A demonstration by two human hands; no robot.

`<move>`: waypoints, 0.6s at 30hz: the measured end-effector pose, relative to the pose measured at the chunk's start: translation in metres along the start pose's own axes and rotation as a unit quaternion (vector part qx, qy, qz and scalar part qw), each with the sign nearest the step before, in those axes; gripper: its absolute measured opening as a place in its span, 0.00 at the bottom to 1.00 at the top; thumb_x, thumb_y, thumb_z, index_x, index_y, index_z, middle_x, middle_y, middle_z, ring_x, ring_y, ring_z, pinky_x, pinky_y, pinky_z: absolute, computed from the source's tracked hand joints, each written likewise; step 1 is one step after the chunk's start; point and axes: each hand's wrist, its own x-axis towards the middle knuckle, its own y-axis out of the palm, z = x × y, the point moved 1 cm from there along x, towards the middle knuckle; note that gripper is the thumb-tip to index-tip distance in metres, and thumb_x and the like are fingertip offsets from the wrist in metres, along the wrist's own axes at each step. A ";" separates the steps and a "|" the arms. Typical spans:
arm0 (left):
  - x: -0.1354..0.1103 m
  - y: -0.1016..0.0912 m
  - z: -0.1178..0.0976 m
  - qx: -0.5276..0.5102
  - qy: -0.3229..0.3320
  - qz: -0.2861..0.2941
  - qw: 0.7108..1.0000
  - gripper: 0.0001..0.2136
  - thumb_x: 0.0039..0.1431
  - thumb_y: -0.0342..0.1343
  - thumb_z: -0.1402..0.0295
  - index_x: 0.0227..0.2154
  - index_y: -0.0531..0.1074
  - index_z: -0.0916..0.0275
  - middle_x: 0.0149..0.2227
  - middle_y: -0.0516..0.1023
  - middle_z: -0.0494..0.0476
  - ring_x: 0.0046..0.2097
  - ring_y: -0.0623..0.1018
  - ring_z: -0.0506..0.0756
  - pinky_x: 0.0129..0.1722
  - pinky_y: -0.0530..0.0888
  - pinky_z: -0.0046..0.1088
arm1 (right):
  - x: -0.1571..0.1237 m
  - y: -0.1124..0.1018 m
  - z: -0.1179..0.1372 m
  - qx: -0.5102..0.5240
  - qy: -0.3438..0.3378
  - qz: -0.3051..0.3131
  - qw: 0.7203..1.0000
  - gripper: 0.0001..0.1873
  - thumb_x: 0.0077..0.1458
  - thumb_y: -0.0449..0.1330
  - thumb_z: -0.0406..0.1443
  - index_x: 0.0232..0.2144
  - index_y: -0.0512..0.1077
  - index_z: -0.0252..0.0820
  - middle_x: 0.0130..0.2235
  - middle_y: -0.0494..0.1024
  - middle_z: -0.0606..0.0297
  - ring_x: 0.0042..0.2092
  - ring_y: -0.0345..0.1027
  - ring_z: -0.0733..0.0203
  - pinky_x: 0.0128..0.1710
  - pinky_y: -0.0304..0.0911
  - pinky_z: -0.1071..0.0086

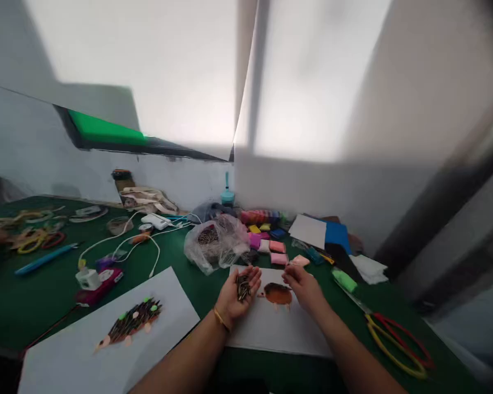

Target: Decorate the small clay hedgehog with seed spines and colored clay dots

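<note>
Item: our left hand [230, 301], palm up and cupped open, holds dark slim seeds [243, 287] beside the brown clay hedgehog body [277, 294] on the white paper sheet [271, 328]. Right hand [306, 285]: fingers drawn together; whether it pinches anything, we cannot tell. Risk: a tilting palm could spill the seeds over the green worktop [45, 290]. We find no legible writing.

Bare forearms, no sleeves; thin gold bangle [221, 319] on left wrist.

Green table [176, 260] in view: near left, a white paper sheet [66, 358] bearing a spiky dark hedgehog picture; near middle, a second white sheet [267, 334]; behind it, a crumpled clear plastic bag [217, 243] and coloured clay blocks [273, 246]; red and yellow loops [396, 342] near right.
</note>
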 end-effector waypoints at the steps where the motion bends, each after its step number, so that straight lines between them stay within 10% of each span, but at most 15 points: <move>1: 0.000 0.001 0.000 0.001 0.000 -0.002 1.000 0.15 0.62 0.47 0.61 0.41 0.69 0.69 0.48 0.73 0.66 0.56 0.68 0.61 0.50 0.71 0.36 | 0.000 0.002 -0.003 -0.005 -0.002 0.005 1.000 0.12 0.52 0.53 0.46 0.32 0.67 0.44 0.32 0.76 0.64 0.35 0.72 0.58 0.35 0.63 0.69; 18: 0.001 0.002 0.001 0.009 0.002 -0.022 1.000 0.14 0.62 0.47 0.62 0.40 0.69 0.68 0.46 0.74 0.66 0.54 0.71 0.61 0.48 0.73 0.36 | -0.016 0.016 0.001 -0.287 -0.158 0.036 0.944 0.10 0.55 0.52 0.32 0.34 0.74 0.44 0.35 0.77 0.65 0.39 0.66 0.60 0.40 0.56 0.70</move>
